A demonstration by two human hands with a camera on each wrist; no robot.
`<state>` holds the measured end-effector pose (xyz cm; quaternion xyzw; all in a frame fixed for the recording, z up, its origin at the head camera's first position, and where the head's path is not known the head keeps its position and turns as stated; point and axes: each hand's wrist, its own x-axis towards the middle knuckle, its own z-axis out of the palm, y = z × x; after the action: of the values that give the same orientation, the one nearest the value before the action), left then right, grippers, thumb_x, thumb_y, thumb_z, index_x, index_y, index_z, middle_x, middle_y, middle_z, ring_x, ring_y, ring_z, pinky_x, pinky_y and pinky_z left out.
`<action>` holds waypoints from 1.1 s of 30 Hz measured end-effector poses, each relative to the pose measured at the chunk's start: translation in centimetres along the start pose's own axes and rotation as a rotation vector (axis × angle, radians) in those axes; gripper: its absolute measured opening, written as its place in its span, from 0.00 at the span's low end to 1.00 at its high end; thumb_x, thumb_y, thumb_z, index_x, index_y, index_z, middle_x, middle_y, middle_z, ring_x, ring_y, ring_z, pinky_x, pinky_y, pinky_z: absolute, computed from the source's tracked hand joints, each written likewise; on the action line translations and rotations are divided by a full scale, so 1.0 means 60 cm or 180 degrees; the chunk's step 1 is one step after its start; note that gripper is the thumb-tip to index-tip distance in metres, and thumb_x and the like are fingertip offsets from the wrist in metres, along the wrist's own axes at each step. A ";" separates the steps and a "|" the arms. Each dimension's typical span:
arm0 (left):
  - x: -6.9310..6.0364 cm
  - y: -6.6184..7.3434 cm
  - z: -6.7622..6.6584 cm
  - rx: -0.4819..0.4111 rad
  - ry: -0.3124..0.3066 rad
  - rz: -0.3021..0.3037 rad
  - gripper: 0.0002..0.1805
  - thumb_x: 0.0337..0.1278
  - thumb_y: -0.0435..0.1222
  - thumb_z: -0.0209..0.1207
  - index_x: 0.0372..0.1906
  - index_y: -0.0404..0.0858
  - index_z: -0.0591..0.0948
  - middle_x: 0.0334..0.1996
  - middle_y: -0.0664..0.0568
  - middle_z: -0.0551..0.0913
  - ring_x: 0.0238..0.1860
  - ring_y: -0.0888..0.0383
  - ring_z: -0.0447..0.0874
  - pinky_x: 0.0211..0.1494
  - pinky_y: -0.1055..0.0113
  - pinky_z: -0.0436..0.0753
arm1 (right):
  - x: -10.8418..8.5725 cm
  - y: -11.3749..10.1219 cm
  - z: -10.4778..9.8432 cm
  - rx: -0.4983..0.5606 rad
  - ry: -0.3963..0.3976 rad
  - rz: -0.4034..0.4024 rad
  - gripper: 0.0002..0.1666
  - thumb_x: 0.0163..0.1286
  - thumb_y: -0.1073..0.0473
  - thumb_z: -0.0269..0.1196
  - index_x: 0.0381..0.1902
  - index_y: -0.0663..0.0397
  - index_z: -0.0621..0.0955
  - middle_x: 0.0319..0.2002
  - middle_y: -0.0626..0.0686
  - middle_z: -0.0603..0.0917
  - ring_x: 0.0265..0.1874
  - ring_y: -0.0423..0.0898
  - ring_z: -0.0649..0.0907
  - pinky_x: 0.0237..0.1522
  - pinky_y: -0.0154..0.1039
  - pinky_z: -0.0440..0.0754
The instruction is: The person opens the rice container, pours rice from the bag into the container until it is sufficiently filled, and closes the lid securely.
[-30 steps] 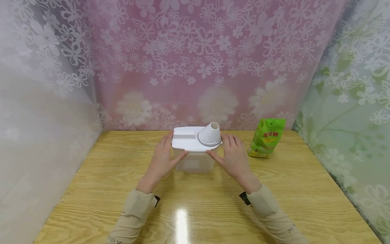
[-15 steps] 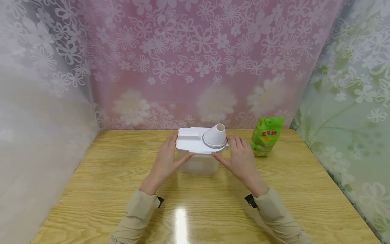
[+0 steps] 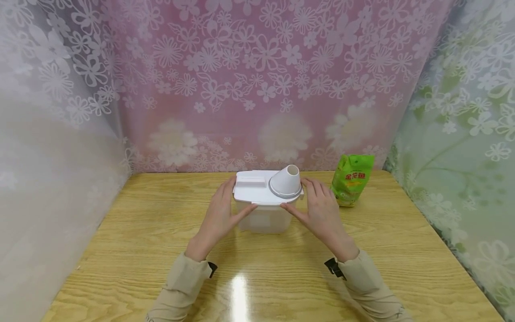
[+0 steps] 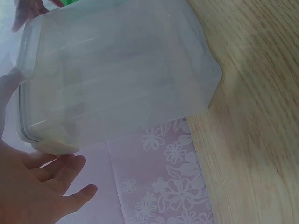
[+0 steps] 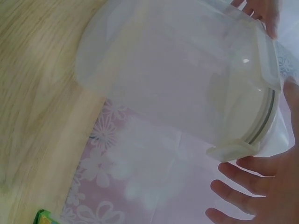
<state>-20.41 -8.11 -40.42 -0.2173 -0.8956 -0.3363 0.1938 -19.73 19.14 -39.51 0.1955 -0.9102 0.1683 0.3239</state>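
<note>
A translucent storage container [image 3: 265, 221] with a white lid [image 3: 257, 195] stands on the wooden table. The lid carries a raised handle [image 3: 250, 181] at its left and a cone-shaped spout [image 3: 286, 181] at its right. My left hand [image 3: 219, 214] holds the lid's left end, thumb on the front edge, fingers at the side. At the right end my right hand [image 3: 323, 214] holds it in the same way. Both wrist views show the container's clear body [image 4: 126, 74] and fingers touching the side latches [image 5: 231, 151]. I see no contents through the walls.
A green printed bag [image 3: 352, 181] stands upright behind and right of my right hand. Floral curtains [image 3: 257, 89] hang along the table's back and both sides. The wooden table [image 3: 281, 281] stretches toward me, with a bright light reflection near its front.
The container has shifted a little right and slightly toward me, with both hands moving along with it. The view has also turned slightly. The green bag stays in its place.
</note>
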 end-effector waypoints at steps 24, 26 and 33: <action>0.002 -0.003 -0.008 -0.0086 -0.0231 -0.0114 0.51 0.61 0.54 0.67 0.77 0.30 0.59 0.72 0.36 0.66 0.72 0.40 0.66 0.73 0.45 0.68 | 0.002 -0.002 0.006 -0.0022 0.0026 -0.0077 0.62 0.65 0.16 0.42 0.65 0.69 0.73 0.55 0.68 0.79 0.56 0.66 0.78 0.57 0.61 0.77; 0.002 -0.005 -0.011 -0.0142 -0.0300 -0.0151 0.50 0.62 0.54 0.65 0.78 0.31 0.58 0.73 0.37 0.66 0.73 0.40 0.65 0.73 0.44 0.68 | 0.002 -0.002 0.006 0.0007 -0.0004 -0.0060 0.62 0.65 0.16 0.43 0.65 0.69 0.72 0.55 0.67 0.79 0.56 0.66 0.78 0.58 0.60 0.77; -0.001 -0.006 -0.025 -0.0468 -0.0475 -0.0307 0.40 0.75 0.55 0.51 0.79 0.37 0.57 0.73 0.42 0.66 0.68 0.44 0.72 0.65 0.44 0.76 | 0.002 -0.003 0.003 0.0097 -0.0104 -0.0013 0.61 0.65 0.16 0.44 0.66 0.68 0.72 0.56 0.67 0.78 0.57 0.65 0.77 0.61 0.59 0.75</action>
<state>-20.29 -9.40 -39.59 -0.2119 -0.8899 -0.3929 0.0937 -19.82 18.90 -39.56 0.2050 -0.9123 0.1783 0.3064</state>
